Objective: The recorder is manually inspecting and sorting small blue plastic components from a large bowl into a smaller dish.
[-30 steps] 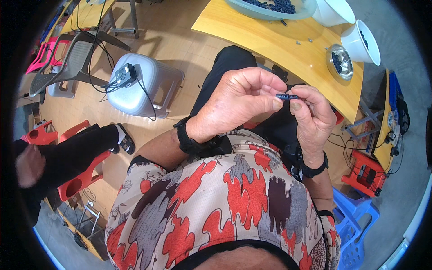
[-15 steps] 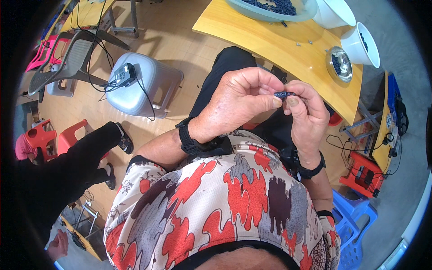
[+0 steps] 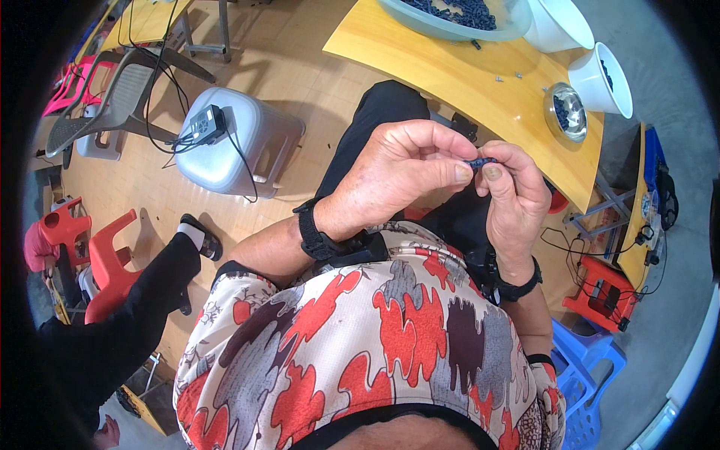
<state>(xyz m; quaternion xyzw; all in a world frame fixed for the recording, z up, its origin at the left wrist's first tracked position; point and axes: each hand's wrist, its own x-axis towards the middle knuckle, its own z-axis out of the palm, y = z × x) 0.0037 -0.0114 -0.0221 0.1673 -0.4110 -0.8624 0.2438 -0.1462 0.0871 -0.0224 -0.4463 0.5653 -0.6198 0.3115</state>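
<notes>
A small dark blue part [image 3: 480,161] is pinched between the two hands, held above the lap at chest height, just near of the yellow table's edge. It is short and slim, and its long axis runs roughly left to right in the scene, so that each hand takes one end of it. The left hand [image 3: 401,180] grips the left end between thumb and forefinger, the thumb tip pressed up beside the part and the other fingers curled over the top. The right hand [image 3: 514,199] grips the right end with its fingertips in the same way, its thumb nail facing up. Both hands are clenched on the part and lie equally close to it; the fingertips of the two hands nearly touch around it. How much of the part is hidden under the fingers cannot be told.

The left forearm comes up from the lower left, wrist bent inward, with a black wristband [image 3: 315,229]. The right forearm rises more steeply from below, with a black band [image 3: 521,289] on its wrist too.

Farther off, the yellow table [image 3: 450,67] bears a wide bowl [image 3: 420,21] of dark small parts, a white cup [image 3: 596,79] and a small metal dish [image 3: 564,111]. To the left a grey stool [image 3: 247,139] stands on the floor.
</notes>
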